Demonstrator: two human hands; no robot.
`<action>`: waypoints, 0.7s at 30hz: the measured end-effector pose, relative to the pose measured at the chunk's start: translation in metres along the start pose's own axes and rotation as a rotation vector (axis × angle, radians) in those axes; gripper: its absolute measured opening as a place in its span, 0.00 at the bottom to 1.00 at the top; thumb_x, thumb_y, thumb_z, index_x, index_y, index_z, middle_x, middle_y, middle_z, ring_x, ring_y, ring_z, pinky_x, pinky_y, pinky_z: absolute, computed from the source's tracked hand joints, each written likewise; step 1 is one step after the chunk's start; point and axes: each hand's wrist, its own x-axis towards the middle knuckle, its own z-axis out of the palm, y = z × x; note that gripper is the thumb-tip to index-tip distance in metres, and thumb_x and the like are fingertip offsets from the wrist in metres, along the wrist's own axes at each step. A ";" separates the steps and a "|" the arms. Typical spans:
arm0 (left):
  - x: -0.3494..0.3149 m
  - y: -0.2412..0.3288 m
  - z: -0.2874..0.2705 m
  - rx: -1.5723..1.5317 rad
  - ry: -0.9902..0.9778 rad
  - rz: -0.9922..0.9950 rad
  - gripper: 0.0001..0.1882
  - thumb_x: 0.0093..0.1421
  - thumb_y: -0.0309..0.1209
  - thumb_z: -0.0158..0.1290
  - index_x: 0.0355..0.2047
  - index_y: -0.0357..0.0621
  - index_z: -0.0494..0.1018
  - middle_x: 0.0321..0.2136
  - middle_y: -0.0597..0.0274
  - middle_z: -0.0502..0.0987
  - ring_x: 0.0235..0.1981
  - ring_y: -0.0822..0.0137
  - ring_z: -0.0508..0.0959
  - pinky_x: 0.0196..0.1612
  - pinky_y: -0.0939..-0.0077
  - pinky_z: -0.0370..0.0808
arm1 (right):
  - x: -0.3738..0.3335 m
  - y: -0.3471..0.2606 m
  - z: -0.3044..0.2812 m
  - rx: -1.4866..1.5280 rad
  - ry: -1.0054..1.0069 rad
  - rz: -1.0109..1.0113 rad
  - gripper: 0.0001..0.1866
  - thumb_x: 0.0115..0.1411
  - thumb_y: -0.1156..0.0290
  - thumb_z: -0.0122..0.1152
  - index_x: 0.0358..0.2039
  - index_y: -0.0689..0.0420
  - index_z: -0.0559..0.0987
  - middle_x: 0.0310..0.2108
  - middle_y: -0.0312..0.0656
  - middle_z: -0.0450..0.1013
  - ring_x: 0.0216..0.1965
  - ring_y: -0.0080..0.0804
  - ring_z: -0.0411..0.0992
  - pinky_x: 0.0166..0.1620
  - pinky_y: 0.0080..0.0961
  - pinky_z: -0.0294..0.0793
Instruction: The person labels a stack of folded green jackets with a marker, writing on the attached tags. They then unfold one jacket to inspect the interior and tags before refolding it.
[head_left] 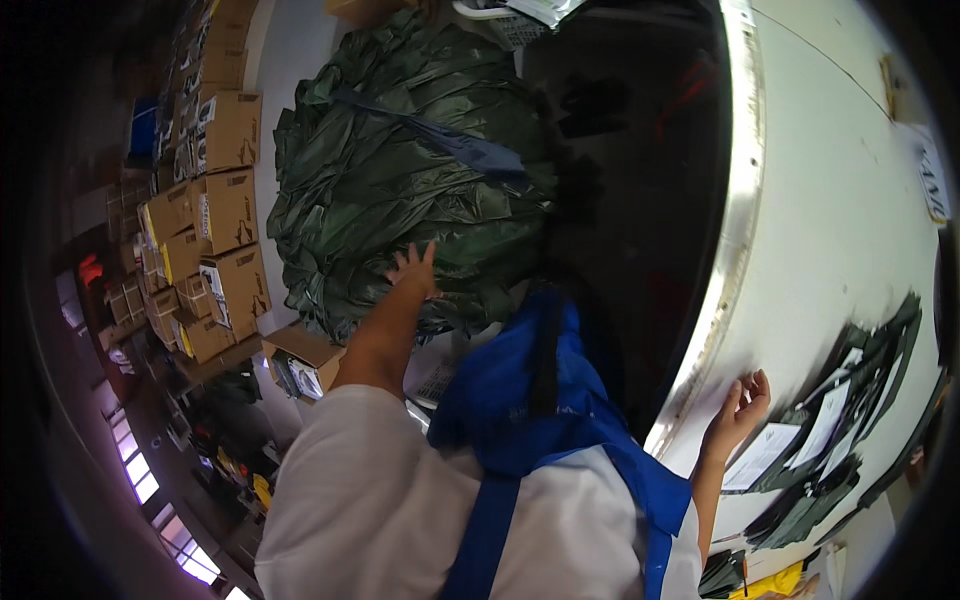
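Our left hand (412,274): open, fingers spread on the dark green fabric heap (420,130).
Heap: left of the white table's (820,220) metal-trimmed left edge.
Our right hand (738,408): loosely half-open, beside that edge.

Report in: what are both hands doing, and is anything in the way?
Left hand open on dark green pile. Right hand over white table, loosely curled, seemingly empty. Blue strip across pile, clear of both hands.

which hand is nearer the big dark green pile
Left. The left hand, fingers spread, is at the near side of the dark green pile; the right hand is well off to its right, by the white table.
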 end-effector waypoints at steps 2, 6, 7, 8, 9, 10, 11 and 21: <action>0.005 -0.031 0.019 0.053 -0.034 0.009 0.61 0.45 0.51 0.66 0.67 0.66 0.31 0.68 0.59 0.34 0.67 0.45 0.43 0.60 0.41 0.55 | -0.003 0.004 0.014 -0.090 -0.050 -0.069 0.21 0.60 0.74 0.54 0.54 0.62 0.65 0.49 0.45 0.61 0.47 0.31 0.63 0.49 0.26 0.65; 0.016 -0.073 0.057 -0.092 0.029 0.229 0.58 0.47 0.53 0.63 0.67 0.56 0.37 0.64 0.53 0.51 0.63 0.46 0.53 0.61 0.45 0.56 | 0.002 0.016 0.026 -0.263 -0.012 -0.190 0.20 0.64 0.70 0.50 0.54 0.62 0.64 0.50 0.46 0.58 0.48 0.34 0.63 0.51 0.28 0.64; 0.016 -0.079 0.070 -0.176 0.058 0.296 0.56 0.47 0.53 0.63 0.67 0.54 0.40 0.62 0.51 0.57 0.61 0.47 0.58 0.61 0.46 0.56 | 0.004 0.017 0.028 -0.295 0.018 -0.219 0.19 0.64 0.70 0.49 0.54 0.62 0.64 0.49 0.46 0.58 0.47 0.34 0.63 0.51 0.29 0.65; 0.000 -0.083 0.065 0.008 0.124 0.374 0.51 0.50 0.53 0.60 0.66 0.52 0.44 0.60 0.51 0.61 0.60 0.47 0.60 0.60 0.47 0.57 | 0.002 0.019 0.032 -0.323 0.047 -0.236 0.19 0.64 0.69 0.49 0.54 0.62 0.64 0.49 0.47 0.58 0.47 0.35 0.63 0.50 0.29 0.65; -0.017 -0.085 0.060 0.191 0.186 0.452 0.47 0.53 0.52 0.57 0.65 0.50 0.47 0.58 0.51 0.64 0.59 0.48 0.62 0.60 0.48 0.58 | 0.000 0.020 0.035 -0.350 0.074 -0.255 0.19 0.64 0.69 0.48 0.54 0.62 0.65 0.49 0.47 0.59 0.46 0.36 0.63 0.50 0.30 0.65; -0.032 -0.092 0.055 0.379 0.249 0.523 0.42 0.56 0.51 0.54 0.65 0.49 0.50 0.55 0.52 0.67 0.57 0.49 0.64 0.59 0.50 0.59 | -0.001 0.016 0.036 -0.409 0.115 -0.323 0.18 0.64 0.70 0.49 0.53 0.62 0.66 0.47 0.49 0.60 0.46 0.38 0.63 0.50 0.30 0.65; -0.016 -0.103 0.055 0.529 0.260 0.491 0.28 0.55 0.42 0.53 0.55 0.45 0.66 0.46 0.50 0.75 0.49 0.52 0.73 0.55 0.55 0.66 | -0.001 0.013 0.038 -0.382 0.114 -0.306 0.18 0.63 0.70 0.48 0.52 0.63 0.65 0.48 0.50 0.60 0.46 0.39 0.62 0.51 0.32 0.64; -0.206 -0.228 -0.054 -1.250 0.467 0.423 0.13 0.55 0.23 0.48 0.41 0.33 0.73 0.35 0.58 0.77 0.33 0.66 0.76 0.37 0.72 0.73 | 0.000 0.020 0.036 -0.237 0.116 -0.389 0.18 0.56 0.75 0.55 0.47 0.63 0.70 0.45 0.50 0.65 0.45 0.42 0.65 0.49 0.34 0.66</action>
